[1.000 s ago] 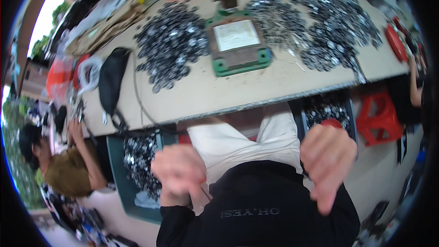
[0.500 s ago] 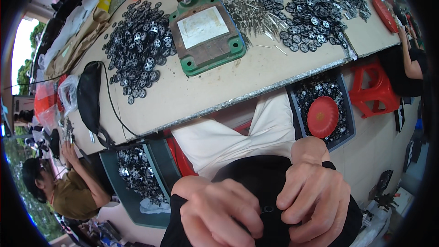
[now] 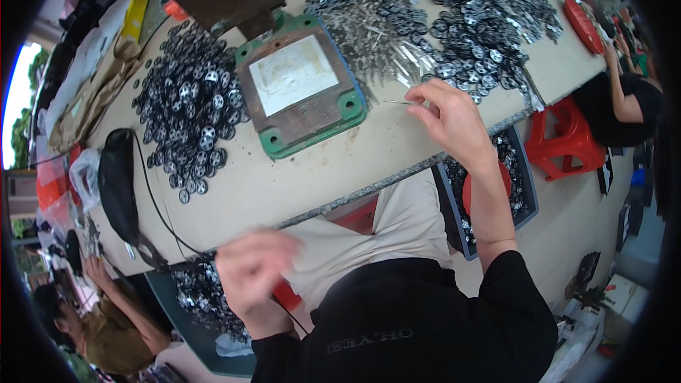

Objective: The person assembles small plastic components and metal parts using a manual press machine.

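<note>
My right hand (image 3: 452, 119) is over the table, its thumb and fingers pinched at a thin metal rod (image 3: 396, 102) that pokes out past the fingertips. Just beyond it lies a heap of similar silvery rods (image 3: 376, 46). My left hand (image 3: 257, 269) is above my lap, near the table's front edge; motion smears its fingers, and nothing can be made out in it. A press with a green base (image 3: 312, 131) stands on the table between the hands' far sides, a pale worn plate (image 3: 294, 74) on its bed. Small black wheels with silvery spokes (image 3: 195, 113) are piled left of it.
More black wheels and parts (image 3: 482, 14) cover the table's far right, near a red dish (image 3: 583, 25). Bins of parts stand below: a grey one (image 3: 528, 223) and a green one (image 3: 170, 305). A red stool (image 3: 564, 142) is at right. Other people sit on both sides.
My hands were together before my chest. The right has reached forward onto the table to the rods; the left has moved left and forward. The view has shifted, and the press appears nearer.
</note>
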Demonstrator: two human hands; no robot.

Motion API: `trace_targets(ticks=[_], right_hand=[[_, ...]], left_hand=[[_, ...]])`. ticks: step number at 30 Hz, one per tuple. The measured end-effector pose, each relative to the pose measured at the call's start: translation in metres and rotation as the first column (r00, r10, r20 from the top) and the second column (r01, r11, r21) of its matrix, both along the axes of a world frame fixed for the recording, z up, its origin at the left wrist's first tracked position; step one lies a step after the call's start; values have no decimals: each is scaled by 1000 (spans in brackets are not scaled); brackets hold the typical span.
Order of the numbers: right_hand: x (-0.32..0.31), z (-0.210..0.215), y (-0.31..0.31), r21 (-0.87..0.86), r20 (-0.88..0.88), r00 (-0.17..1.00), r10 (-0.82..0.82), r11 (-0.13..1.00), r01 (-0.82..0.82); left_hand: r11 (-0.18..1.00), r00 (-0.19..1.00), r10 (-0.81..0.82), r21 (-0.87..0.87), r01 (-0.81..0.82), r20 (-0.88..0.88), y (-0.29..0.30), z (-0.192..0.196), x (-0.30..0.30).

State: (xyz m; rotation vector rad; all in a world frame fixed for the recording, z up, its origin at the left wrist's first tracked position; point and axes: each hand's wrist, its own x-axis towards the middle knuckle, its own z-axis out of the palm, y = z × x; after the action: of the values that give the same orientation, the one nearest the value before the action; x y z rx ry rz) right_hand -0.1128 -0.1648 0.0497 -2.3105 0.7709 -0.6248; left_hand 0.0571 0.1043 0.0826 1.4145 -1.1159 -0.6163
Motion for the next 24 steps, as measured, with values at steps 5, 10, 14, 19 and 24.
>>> trace_targets(ticks=[5, 10, 14, 19, 24], right_hand=[[26, -26, -21, -171, -248, 969, -1, 984, -43], [40, -25, -8, -205, -226, 974, -12, 978, -36], [42, -30, 10, -110, 57, 998, -20, 994, 26], [36, -50, 25, 609, 265, 944, -195, 793, -7], [35, -59, 29, 675, 426, 865, -267, 730, -107]], left_hand=[[700, 708, 571, 205, -684, 415, -3, -60, 59], [659, 398, 527, -66, -749, 751, -19, -77, 87], [699, 360, 421, -45, -713, 833, -37, -73, 97], [802, 553, 303, 106, -588, 776, -34, -69, 118], [804, 625, 238, 210, -557, 743, -36, -56, 118]])
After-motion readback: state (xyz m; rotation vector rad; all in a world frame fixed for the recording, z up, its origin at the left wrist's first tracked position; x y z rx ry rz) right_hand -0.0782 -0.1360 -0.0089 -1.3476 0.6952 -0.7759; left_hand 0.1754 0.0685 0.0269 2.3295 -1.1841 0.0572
